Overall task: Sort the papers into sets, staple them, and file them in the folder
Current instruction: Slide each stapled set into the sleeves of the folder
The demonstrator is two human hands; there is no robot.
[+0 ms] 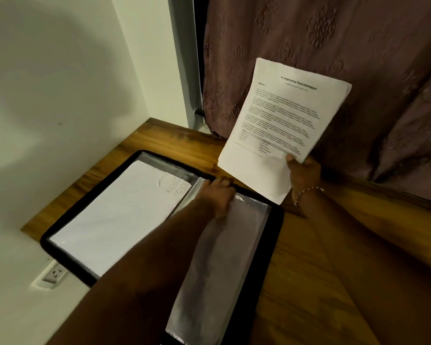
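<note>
— Clear sleeve nearest us, in the folder on the desk: why is the left hand on its far edge?
— Opening it, I'd guess; fingers too blurred to tell. The right hand has its fingers pinching the paper set by a corner, raised far right for filing.
</note>
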